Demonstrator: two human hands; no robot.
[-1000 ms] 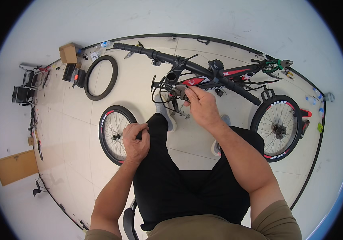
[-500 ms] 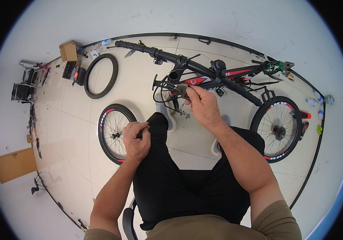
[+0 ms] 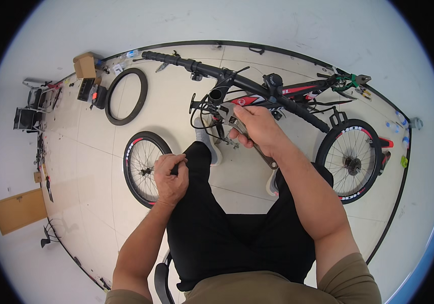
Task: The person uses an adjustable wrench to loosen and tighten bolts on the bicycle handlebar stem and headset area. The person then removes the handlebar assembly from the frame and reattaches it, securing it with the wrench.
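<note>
My right hand point(image 3: 260, 129) grips an adjustable wrench point(image 3: 231, 115), its head up against the cluster below the stem point(image 3: 215, 95) of the bicycle, its handle running toward me under my palm. The bicycle's black and red frame point(image 3: 250, 101) lies behind, with the handlebar point(image 3: 250, 86) across it and cables looping around the head tube. My left hand point(image 3: 171, 177) rests at my left knee with its fingers curled; anything inside them is hidden. A detached wheel point(image 3: 137, 148) lies just left of that hand.
A wheel with a cassette point(image 3: 352, 165) lies at right. A loose tyre point(image 3: 109, 101), cardboard box point(image 3: 85, 66), plastic bottles point(image 3: 402, 121), folded chairs point(image 3: 27, 119) and a wooden board point(image 3: 17, 211) are around the room's edges. Pliers with green handles point(image 3: 359, 79) sit near the frame's right end.
My right hand has shifted its grip down the wrench, so more of the head and handle now shows. My left hand has stayed at the knee.
</note>
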